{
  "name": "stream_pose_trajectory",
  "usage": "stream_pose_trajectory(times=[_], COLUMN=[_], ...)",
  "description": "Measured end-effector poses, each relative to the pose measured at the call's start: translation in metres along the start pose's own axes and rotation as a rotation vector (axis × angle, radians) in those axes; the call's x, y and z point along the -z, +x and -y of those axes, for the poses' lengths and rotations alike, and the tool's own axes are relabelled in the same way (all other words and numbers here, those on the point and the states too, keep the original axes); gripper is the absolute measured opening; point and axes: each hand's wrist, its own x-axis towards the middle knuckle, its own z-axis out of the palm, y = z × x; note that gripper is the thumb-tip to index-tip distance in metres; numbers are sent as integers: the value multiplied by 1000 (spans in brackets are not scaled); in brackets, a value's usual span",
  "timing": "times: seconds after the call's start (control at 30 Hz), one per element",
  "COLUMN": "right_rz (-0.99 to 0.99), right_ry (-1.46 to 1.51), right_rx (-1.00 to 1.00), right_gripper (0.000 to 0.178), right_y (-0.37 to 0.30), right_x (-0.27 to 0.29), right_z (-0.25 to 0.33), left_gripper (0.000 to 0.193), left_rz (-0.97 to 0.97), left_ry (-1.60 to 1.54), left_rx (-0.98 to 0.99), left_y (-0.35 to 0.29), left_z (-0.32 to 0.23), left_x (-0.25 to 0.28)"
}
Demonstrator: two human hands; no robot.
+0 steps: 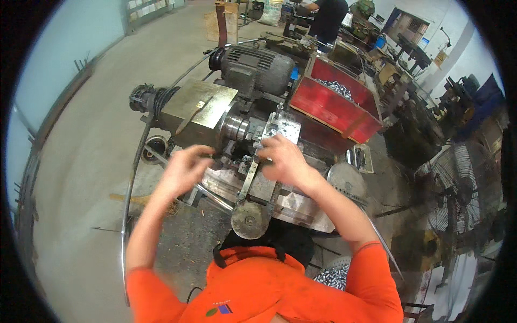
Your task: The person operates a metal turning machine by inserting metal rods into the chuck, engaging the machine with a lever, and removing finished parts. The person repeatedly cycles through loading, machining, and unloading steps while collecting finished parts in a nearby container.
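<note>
A small metal lathe stands before me, its round chuck point(235, 128) sticking out of the grey headstock point(202, 110). My left hand point(188, 169) hovers at the near side of the headstock, its bent fingers apart and nothing visible in them. Just right of the chuck, my right hand point(288, 161) is closed at the tool slide point(283, 127); its curled fingertips hide whatever they grip. A flat metal lever point(249, 180) runs from beside that hand down to a round disc point(250, 219) close to my body.
An electric motor point(258, 67) sits behind the headstock. A red box point(334, 102) with small metal parts stands behind right. A basket of similar parts point(333, 277) is beside my right side. A fan point(458, 183) stands far right. Another person point(328, 21) works at the back.
</note>
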Motion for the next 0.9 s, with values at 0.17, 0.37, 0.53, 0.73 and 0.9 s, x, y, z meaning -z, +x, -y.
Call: stream_pose_trajectory(times=[0.17,0.37,0.53,0.73,0.9], right_rz=[180,199,96,262,168], right_ry=[-121,-36,57,-74,-28], right_rx=[-187,-283,-194,-155,-117], right_gripper=[26,30,20,27,27], right_y=[60,64,62,79,67], right_x=[-51,-78,-78,-69,-68], right_z=[-41,-60,-57,-43,-48], left_gripper=[30,35,35,24,16], left_rz=[-392,-295,-417,-462,-349], left_ry=[774,595,521,696,948], left_rx=[72,455,488,476,651], left_y=[-57,-148,-161,-154,-152], left_z=[97,155,177,204,208], left_x=[100,113,83,87,120])
